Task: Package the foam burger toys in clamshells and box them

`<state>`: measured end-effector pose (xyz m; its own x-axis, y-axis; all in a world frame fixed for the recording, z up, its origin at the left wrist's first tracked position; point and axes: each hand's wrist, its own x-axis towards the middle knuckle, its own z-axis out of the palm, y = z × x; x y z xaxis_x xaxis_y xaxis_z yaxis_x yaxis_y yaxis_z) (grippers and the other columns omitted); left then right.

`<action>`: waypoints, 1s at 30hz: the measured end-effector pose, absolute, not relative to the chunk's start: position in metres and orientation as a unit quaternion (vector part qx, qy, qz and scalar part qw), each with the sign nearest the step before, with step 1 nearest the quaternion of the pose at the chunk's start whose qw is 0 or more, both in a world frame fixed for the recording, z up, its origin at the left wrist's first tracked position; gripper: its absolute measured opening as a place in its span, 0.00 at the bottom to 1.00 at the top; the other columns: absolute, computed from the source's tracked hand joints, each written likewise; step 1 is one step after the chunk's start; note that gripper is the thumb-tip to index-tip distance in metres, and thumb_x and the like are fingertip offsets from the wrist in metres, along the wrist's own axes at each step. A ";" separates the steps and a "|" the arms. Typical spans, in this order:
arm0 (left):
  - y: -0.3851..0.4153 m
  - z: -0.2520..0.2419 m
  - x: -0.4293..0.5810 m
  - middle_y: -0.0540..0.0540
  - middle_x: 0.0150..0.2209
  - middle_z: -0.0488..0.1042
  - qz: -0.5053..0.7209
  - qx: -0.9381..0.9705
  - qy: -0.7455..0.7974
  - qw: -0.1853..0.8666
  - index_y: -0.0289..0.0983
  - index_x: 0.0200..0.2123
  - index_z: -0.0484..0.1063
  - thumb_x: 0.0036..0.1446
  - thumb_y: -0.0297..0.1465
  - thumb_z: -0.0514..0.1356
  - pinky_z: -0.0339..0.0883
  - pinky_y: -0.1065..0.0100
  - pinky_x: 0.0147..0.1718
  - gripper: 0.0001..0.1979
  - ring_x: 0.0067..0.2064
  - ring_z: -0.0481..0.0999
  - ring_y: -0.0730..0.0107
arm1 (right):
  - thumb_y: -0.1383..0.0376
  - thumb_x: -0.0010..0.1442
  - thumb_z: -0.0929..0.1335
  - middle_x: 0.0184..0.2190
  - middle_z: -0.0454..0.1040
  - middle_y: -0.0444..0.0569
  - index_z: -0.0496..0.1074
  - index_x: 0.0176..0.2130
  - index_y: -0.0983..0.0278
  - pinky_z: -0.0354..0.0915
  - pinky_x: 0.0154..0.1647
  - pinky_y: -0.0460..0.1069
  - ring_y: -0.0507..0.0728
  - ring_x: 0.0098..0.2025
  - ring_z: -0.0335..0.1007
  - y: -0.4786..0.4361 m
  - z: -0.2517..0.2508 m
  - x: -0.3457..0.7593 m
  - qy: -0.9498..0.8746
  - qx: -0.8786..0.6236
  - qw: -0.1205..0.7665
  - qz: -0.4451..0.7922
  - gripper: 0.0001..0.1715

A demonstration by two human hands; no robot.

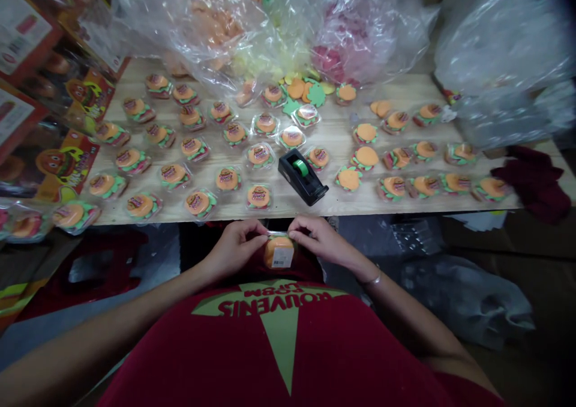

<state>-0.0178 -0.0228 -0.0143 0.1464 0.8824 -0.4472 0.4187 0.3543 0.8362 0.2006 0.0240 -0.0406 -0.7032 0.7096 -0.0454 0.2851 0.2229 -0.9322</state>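
My left hand [236,242] and my right hand [315,239] both pinch one small clear case holding an orange burger-shaped toy [279,252], held just below the front edge of the wooden table [333,140]. A white label shows on the case's near face. Fingertips of both hands press along its top edge, where a strip of clear tape seems to lie. A black tape dispenser [302,176] with a green roll stands on the table just beyond my hands.
Several packed burger toys [198,203] lie in rows on the left of the table, with unpacked ones [365,156] on the right. Big clear bags of coloured foam parts [252,29] fill the back. Printed cartons [58,155] stand at left, a dark red cloth [535,179] at right.
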 end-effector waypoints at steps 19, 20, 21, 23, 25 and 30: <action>0.005 0.003 -0.025 0.51 0.25 0.69 0.107 0.691 0.477 0.533 0.35 0.29 0.70 0.58 0.33 0.53 0.57 0.71 0.28 0.10 0.28 0.65 0.71 | 0.71 0.63 0.60 0.32 0.70 0.48 0.68 0.35 0.66 0.51 0.33 0.47 0.52 0.33 0.60 0.040 -0.019 0.190 -0.896 -0.231 0.087 0.368 0.09; 0.010 0.006 -0.023 0.51 0.25 0.69 0.087 0.711 0.458 0.526 0.36 0.28 0.70 0.57 0.31 0.53 0.56 0.71 0.28 0.09 0.27 0.64 0.72 | 0.71 0.63 0.60 0.32 0.70 0.48 0.68 0.35 0.66 0.52 0.33 0.47 0.52 0.33 0.61 0.042 -0.018 0.190 -0.898 -0.223 0.083 0.369 0.09; 0.015 0.008 -0.020 0.51 0.24 0.68 0.067 0.732 0.441 0.516 0.36 0.26 0.69 0.56 0.30 0.54 0.56 0.71 0.28 0.08 0.27 0.64 0.72 | 0.71 0.63 0.61 0.32 0.70 0.48 0.68 0.35 0.65 0.52 0.33 0.48 0.52 0.33 0.61 0.043 -0.016 0.189 -0.900 -0.218 0.077 0.369 0.09; 0.023 0.013 -0.013 0.50 0.24 0.69 0.028 0.768 0.414 0.487 0.37 0.23 0.68 0.54 0.26 0.54 0.55 0.70 0.28 0.08 0.26 0.65 0.72 | 0.72 0.62 0.61 0.32 0.70 0.47 0.69 0.34 0.65 0.52 0.32 0.48 0.52 0.32 0.61 0.045 -0.014 0.187 -0.903 -0.213 0.066 0.367 0.08; 0.026 0.016 -0.007 0.48 0.25 0.70 -0.009 0.796 0.415 0.441 0.37 0.22 0.67 0.53 0.24 0.53 0.55 0.69 0.28 0.09 0.27 0.66 0.70 | 0.73 0.61 0.62 0.30 0.70 0.47 0.69 0.33 0.64 0.51 0.31 0.48 0.52 0.30 0.60 0.045 -0.013 0.185 -0.904 -0.223 0.059 0.359 0.09; 0.018 0.011 -0.003 0.43 0.26 0.72 -0.057 0.818 0.463 0.335 0.36 0.22 0.68 0.52 0.22 0.53 0.54 0.65 0.27 0.10 0.28 0.67 0.63 | 0.75 0.58 0.63 0.27 0.69 0.46 0.68 0.30 0.64 0.46 0.27 0.49 0.52 0.26 0.56 0.038 -0.023 0.183 -0.905 -0.262 0.061 0.329 0.09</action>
<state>-0.0026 0.0184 0.0106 0.5643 0.7202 -0.4035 0.7964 -0.3463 0.4957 0.1829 0.0385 -0.0232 -0.8555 0.5142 -0.0612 0.4333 0.6462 -0.6282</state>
